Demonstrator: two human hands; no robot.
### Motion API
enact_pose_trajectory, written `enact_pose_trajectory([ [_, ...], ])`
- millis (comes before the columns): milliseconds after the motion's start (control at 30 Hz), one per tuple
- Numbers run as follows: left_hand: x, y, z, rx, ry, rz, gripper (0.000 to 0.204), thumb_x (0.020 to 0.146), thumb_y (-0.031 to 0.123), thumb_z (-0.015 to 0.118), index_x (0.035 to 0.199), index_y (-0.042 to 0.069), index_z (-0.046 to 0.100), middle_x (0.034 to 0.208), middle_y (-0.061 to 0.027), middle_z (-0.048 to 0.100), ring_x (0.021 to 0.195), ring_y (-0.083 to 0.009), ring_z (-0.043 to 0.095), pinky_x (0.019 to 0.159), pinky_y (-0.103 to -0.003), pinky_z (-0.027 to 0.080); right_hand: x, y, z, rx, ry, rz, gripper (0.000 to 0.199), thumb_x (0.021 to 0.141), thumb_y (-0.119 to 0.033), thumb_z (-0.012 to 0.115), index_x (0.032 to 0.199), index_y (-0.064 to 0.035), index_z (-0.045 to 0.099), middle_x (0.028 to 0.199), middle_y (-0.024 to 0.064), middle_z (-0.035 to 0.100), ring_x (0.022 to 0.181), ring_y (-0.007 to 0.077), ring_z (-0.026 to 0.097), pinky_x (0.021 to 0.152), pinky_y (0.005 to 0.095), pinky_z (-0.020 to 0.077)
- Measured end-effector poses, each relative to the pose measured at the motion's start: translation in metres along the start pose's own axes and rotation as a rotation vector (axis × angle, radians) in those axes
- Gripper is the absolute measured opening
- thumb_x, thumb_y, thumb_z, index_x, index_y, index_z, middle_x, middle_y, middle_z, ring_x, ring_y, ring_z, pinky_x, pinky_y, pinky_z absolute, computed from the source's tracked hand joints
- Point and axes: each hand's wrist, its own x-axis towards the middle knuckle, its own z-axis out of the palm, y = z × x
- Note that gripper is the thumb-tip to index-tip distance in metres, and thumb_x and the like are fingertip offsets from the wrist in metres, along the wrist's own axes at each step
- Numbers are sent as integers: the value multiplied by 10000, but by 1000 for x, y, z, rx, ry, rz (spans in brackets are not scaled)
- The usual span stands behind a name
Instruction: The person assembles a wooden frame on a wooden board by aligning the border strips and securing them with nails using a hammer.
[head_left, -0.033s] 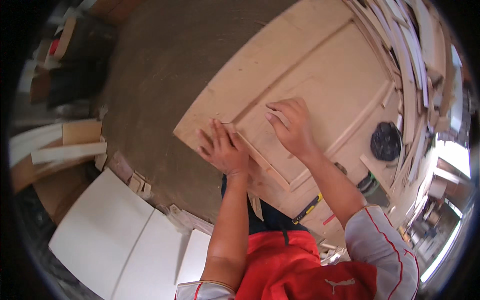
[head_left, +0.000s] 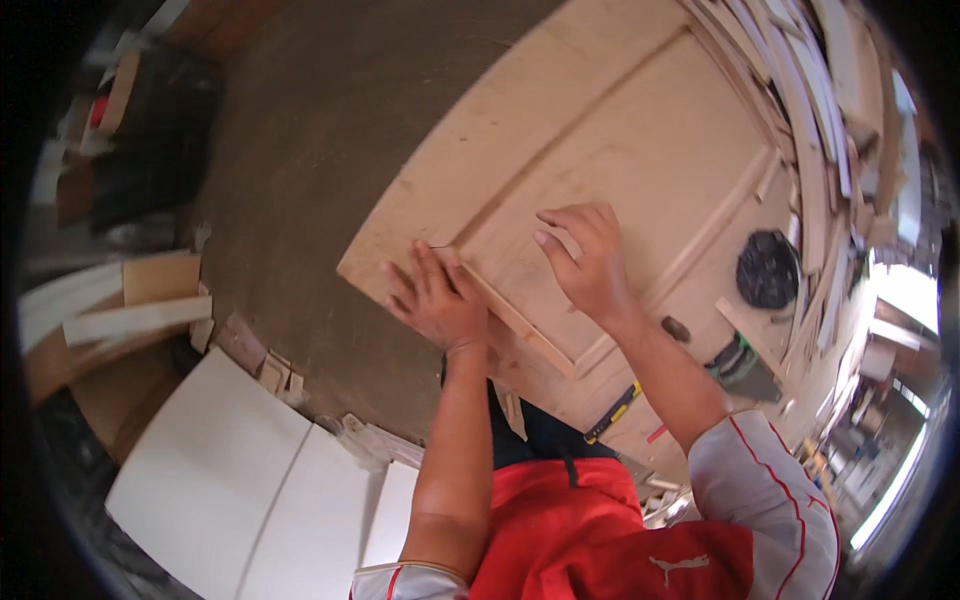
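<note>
Fingers (head_left: 427, 268) of the left hand (head_left: 450, 308) lie released and splayed on the framed wooden panel (head_left: 650, 170), a narrow wooden strip (head_left: 530, 338) slanting away to their right; the right hand (head_left: 592, 265) curves over the panel, its thumb and forefinger parted.

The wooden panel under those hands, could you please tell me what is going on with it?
The left hand is spread near one corner of the wooden panel, beside a thin wooden strip. The right hand is poised over the panel, thumb and forefinger apart, with nothing visible between them. A yellow-and-black tool lies nearer the body.
</note>
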Motion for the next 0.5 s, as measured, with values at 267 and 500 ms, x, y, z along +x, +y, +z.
enact_pose_trajectory([
  [267, 2, 5, -7, -119, -21, -65, 610, 1109, 506, 517, 1524, 69, 612, 1648, -69, 527, 1591, -379, 353, 1251, -630, 233, -183, 40, -90, -425, 216, 468, 343, 855, -248, 853, 1096, -77, 678, 1067, 123, 687, 1044, 347, 635, 893, 452, 489],
  [500, 2, 5, -9, -111, -41, -62, 644, 1118, 545, 482, 1496, 47, 634, 1658, -77, 511, 1602, -360, 334, 1263, -607, 227, -261, 32, -115, -302, 49, 1062, 419, 925, -391, 823, 1042, -34, 640, 877, 177, 712, 823, 386, 715, 732, 516, 536],
])
